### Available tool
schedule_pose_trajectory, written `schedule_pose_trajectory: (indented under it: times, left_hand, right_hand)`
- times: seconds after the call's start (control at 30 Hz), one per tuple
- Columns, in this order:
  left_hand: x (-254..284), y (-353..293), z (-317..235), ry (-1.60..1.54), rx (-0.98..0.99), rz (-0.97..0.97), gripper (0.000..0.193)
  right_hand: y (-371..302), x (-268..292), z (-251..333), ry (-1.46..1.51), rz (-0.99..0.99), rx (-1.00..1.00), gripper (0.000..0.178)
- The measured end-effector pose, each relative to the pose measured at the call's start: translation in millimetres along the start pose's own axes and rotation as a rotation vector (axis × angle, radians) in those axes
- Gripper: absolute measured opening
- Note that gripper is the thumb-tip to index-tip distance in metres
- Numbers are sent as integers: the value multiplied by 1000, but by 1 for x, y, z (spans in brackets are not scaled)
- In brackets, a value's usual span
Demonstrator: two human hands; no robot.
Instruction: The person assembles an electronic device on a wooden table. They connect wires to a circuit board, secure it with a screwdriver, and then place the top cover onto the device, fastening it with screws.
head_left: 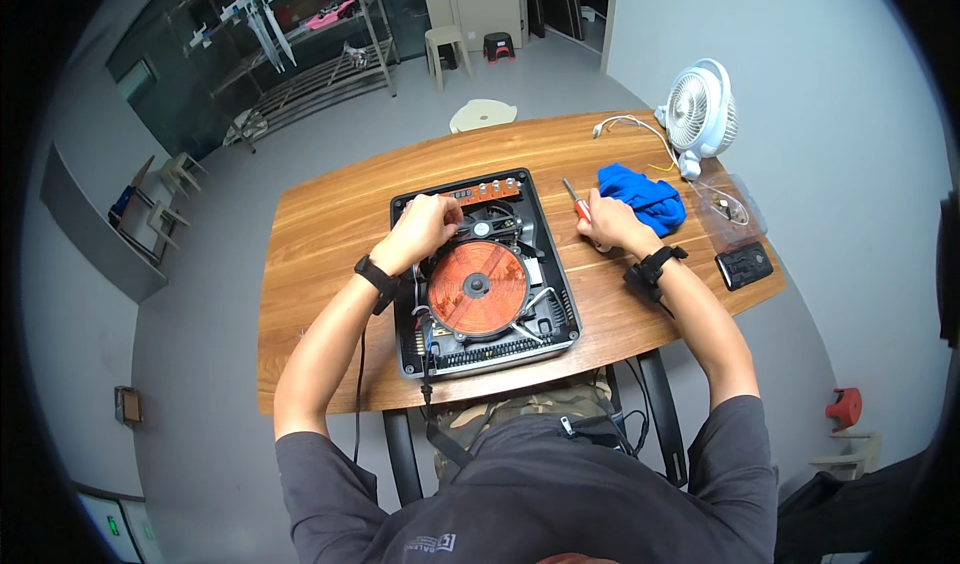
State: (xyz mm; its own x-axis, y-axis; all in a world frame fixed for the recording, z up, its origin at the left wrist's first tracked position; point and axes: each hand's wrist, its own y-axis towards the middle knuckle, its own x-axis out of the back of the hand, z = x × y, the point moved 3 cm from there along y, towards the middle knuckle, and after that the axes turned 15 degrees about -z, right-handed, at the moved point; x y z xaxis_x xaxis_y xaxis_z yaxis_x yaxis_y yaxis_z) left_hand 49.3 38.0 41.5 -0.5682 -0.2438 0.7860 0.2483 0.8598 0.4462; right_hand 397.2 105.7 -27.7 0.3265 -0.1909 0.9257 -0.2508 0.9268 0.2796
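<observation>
An opened induction cooker (560, 314) lies on the wooden table in front of me. Inside it is a round, copper-coloured coil (465, 309) with a dark centre. A black cooling fan (483, 230) sits beyond the coil, and an orange circuit board (492, 190) runs along the far edge. My left hand (430, 224) reaches over the left side of the housing, its fingertips pinched beside the fan. What they hold, if anything, is too small to see. Right of the cooker, my right hand (614, 224) is closed around a screwdriver (582, 209) with a red and white handle, its shaft pointing away from me.
A blue cloth (645, 199) lies just beyond my right hand. Farther right stand a white fan (697, 114) with its cable, a clear plastic bag (735, 214) with small parts, and a black box (744, 266). A power cord (427, 394) hangs over the table's near edge.
</observation>
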Motion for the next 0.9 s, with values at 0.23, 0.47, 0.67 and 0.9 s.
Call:
schedule_pose_trajectory:
  times: [0.23,0.47,0.67,0.9]
  left_hand:
    - [9,0,5,-61,85,-51,13]
    - [12,-5,18,-140,174,-102,17]
    - [19,-11,11,-156,203,-15,20]
    - [26,-15,1,-122,172,27,14]
  right_hand:
    - [16,30,6,436,-130,137,35]
    - [11,71,91,519,20,417,36]
    - [8,70,113,527,17,503,39]
    - [10,67,119,510,31,545,36]
